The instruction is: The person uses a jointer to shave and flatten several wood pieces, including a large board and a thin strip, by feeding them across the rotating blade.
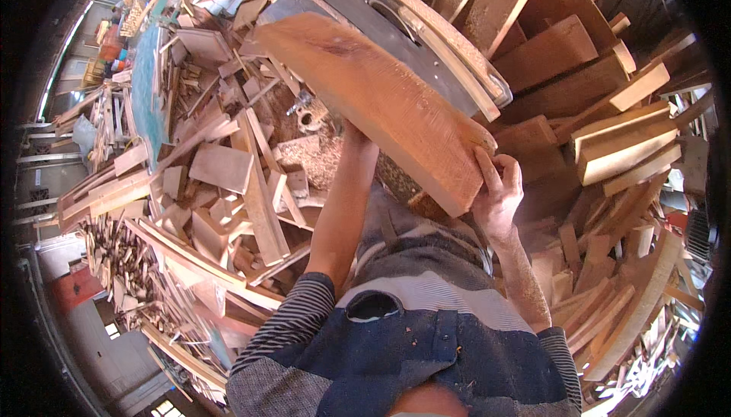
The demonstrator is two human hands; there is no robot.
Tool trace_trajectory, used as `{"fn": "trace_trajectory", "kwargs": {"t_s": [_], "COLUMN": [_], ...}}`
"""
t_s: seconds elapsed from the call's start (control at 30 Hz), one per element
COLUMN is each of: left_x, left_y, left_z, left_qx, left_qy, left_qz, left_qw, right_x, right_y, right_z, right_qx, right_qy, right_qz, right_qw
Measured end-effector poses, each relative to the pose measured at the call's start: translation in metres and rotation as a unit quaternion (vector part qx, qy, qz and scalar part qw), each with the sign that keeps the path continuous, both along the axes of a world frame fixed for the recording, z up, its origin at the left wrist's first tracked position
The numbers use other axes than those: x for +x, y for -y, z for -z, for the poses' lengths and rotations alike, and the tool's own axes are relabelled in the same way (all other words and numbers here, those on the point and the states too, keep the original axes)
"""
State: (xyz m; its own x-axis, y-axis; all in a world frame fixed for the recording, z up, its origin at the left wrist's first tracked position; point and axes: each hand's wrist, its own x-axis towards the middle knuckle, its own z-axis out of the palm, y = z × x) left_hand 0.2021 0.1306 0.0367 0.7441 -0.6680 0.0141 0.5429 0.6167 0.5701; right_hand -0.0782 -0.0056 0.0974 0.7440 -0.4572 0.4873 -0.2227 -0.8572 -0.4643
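A thick wooden plank (381,105) is held up in front of the person, slanting along the near long edge of the dark metal table (359,19). Its far end covers part of the table's left end, and its near end comes out just short of the table's right end; whether its underside touches the metal, I cannot tell.

The right hand (499,192) has its grip on the near end, fingers bent over the end corner and pinching the wood there. The left hand (359,137) goes under the long lower edge around mid-length; its grip is hidden behind the plank, so whether the fingers are closed or simply bearing the weight cannot be told.

Handling it well, I judge, means letting the left hand carry most of the load near the balance point while the right hand steers the end and sets the tilt. The plank looks heavy, so elbows kept close would steady it. The wooden strips (454,63) along the table's far long edge should be kept clear of the plank's face, and fingers away from the dark slot (394,19) in the tabletop. Offcuts (221,167) heaped to the left call for sure footing and small turns.
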Motion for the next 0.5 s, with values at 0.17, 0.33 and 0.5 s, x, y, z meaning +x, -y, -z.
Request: {"fn": "trace_trajectory", "kwargs": {"t_s": [0.17, 0.33, 0.5], "left_x": [-0.073, -0.096, -0.114], "left_y": [0.04, 0.053, 0.048], "left_z": [0.001, 0.026, 0.048], "left_qx": [0.01, 0.013, 0.002], "left_qy": [-0.038, -0.071, -0.145], "left_qz": [0.063, 0.098, 0.171], "left_qw": [0.997, 0.993, 0.974], "right_x": [-0.06, -0.085, -0.095], "right_y": [-0.012, -0.016, -0.019], "right_z": [0.006, 0.013, 0.016], "right_qx": [-0.074, -0.087, -0.076], "right_qy": [-0.007, -0.012, -0.031], "right_qz": [0.013, 0.041, 0.006], "right_qw": [0.997, 0.995, 0.997]}}
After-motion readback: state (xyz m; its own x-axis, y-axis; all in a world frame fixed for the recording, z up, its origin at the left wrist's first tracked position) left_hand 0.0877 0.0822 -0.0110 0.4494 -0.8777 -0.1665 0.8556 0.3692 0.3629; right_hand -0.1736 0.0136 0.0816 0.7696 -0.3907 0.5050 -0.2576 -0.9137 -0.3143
